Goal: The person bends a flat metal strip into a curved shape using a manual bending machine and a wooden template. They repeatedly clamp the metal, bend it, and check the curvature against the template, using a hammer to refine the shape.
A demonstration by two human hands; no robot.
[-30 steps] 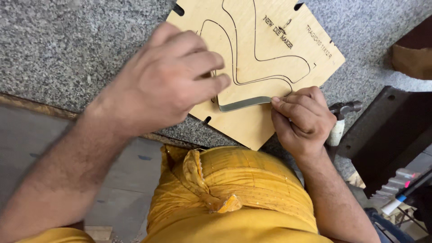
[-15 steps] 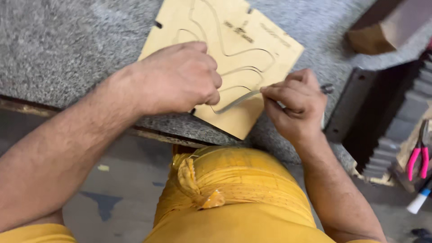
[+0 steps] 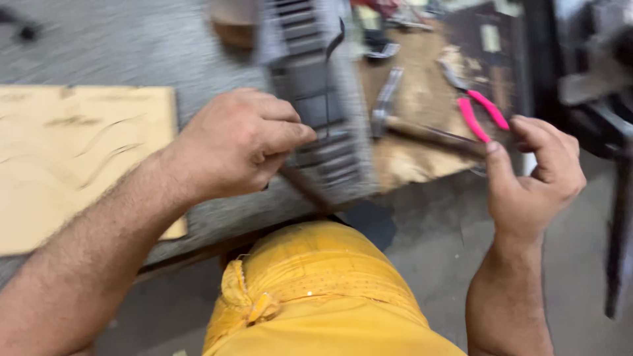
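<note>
Tray-like brown surface point(image 3: 422, 158) holds pliers with pink handles point(image 3: 481, 115) and a hammer point(image 3: 395, 125) | pliers blurred, just beside right hand point(image 3: 534, 178), its fingers point(image 3: 541, 142) half open, grasping nothing clear | left hand point(image 3: 237, 145) fingers clenched around thin dark strip point(image 3: 330, 79) above grey desk point(image 3: 165, 53).

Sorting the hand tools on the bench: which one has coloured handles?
The pliers near the right hand; their handles are bright pink, the hammer beside them is dull.

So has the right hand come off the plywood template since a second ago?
Yes. The right hand is now far right of the plywood template, beside the pink-handled pliers.
</note>
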